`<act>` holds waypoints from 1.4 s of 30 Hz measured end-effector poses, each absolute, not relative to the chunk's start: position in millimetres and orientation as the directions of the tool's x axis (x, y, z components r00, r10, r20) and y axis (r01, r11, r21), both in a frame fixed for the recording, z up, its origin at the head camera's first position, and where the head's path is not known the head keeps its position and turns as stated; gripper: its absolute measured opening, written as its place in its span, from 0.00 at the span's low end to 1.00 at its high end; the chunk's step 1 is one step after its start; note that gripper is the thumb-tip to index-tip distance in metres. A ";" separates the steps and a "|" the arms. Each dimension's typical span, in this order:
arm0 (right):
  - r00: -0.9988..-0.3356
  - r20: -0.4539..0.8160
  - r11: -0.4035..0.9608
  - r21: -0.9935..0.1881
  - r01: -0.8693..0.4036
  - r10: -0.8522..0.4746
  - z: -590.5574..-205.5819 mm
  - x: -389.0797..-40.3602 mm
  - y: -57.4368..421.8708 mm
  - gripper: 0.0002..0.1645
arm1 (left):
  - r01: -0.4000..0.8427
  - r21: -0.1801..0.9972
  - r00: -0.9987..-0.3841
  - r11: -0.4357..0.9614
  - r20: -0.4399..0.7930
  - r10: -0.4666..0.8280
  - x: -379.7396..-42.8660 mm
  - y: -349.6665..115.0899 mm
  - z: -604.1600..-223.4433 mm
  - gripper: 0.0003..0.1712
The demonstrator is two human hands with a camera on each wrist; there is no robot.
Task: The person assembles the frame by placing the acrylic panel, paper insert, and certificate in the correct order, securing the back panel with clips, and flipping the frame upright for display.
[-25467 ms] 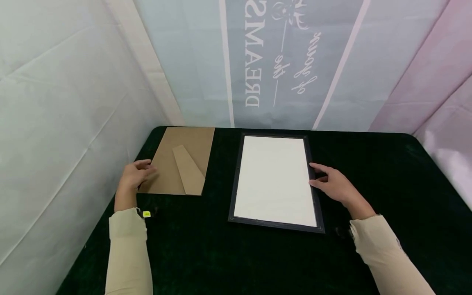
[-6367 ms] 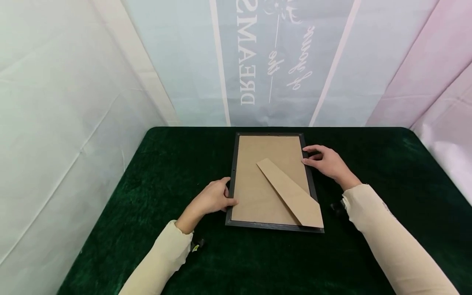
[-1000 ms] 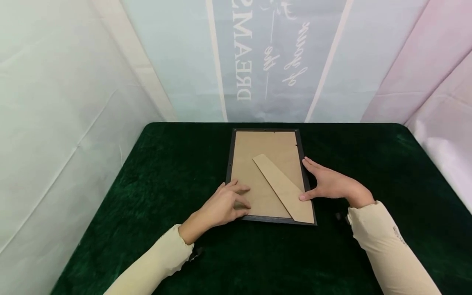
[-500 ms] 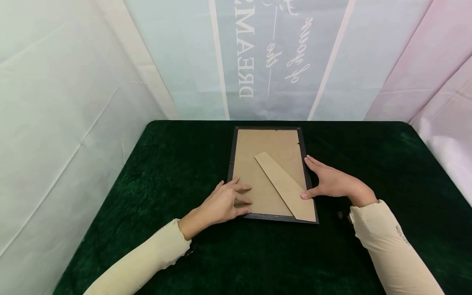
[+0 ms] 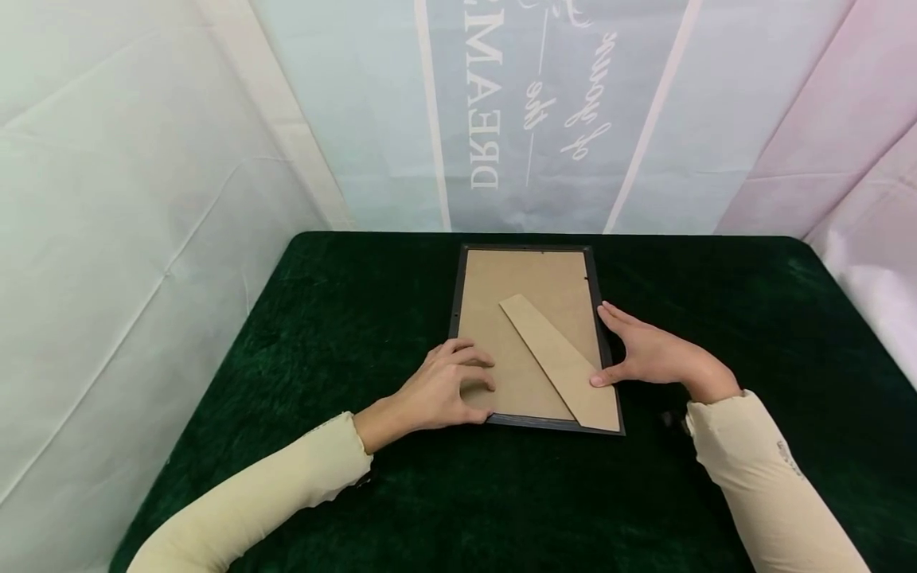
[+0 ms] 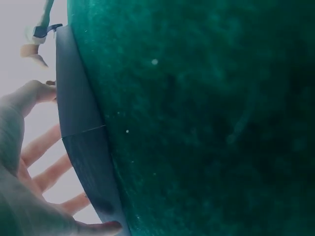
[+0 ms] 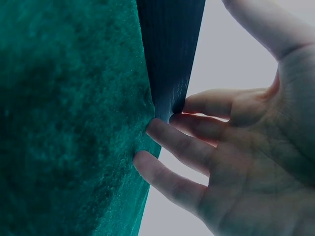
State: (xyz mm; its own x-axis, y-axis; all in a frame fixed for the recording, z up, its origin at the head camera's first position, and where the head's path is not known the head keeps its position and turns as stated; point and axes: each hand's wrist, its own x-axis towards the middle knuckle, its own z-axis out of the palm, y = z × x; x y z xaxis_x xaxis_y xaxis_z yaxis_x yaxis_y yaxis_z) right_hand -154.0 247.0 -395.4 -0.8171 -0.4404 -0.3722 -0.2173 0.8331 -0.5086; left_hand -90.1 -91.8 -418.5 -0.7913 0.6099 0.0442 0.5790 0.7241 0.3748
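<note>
A black picture frame lies face down on the dark green cloth, with a brown backing board inside its rim. A tapered easel stand lies slantwise across the board. My left hand grips the near left corner, thumb at the near edge and fingers arched over the board. In the left wrist view, the thumb and little finger meet the frame's outer side. My right hand holds the right edge, thumb on the stand's wide end, the other fingertips low along the outer side.
The green-covered table extends around the frame on every side. A pale lettered backdrop hangs behind the far edge, with a white curtain along the left.
The backing board, earlier lying at the left, now sits in the frame over the white sheet. My left hand moved to the near corner, its fingers now more arched; my right slid nearer along the edge.
</note>
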 end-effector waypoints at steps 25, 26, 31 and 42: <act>-0.835 -0.344 0.855 -0.454 -0.252 -0.429 -387.9 -154.1 254.9 0.78 | 0.478 0.453 -0.846 0.753 0.004 0.534 -92.4 -71.3 -411.6 0.13; -0.834 -0.345 0.853 -0.457 -0.250 -0.430 -387.9 -154.1 255.1 0.78 | 0.479 0.458 -0.843 0.749 0.001 0.538 -92.9 -71.8 -411.3 0.13; -0.826 -0.357 0.846 -0.475 -0.241 -0.436 -390.9 -153.4 253.3 0.78 | 0.487 0.535 -0.808 0.690 -0.024 0.589 -99.8 -87.0 -410.3 0.11; -0.820 -0.365 0.842 -0.484 -0.237 -0.440 -388.6 -154.3 246.9 0.77 | 0.220 0.686 -0.956 0.693 0.010 0.293 -107.8 -125.7 -404.4 0.17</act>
State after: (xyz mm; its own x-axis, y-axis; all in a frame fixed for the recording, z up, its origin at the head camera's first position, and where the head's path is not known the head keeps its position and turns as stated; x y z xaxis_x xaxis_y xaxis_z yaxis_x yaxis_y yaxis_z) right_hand -154.3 246.9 -388.6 -0.8203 -0.4404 -0.3650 -0.2369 0.8423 -0.4841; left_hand -107.8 -125.7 -404.4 -0.9560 0.2933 0.0097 0.2197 0.6932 0.6865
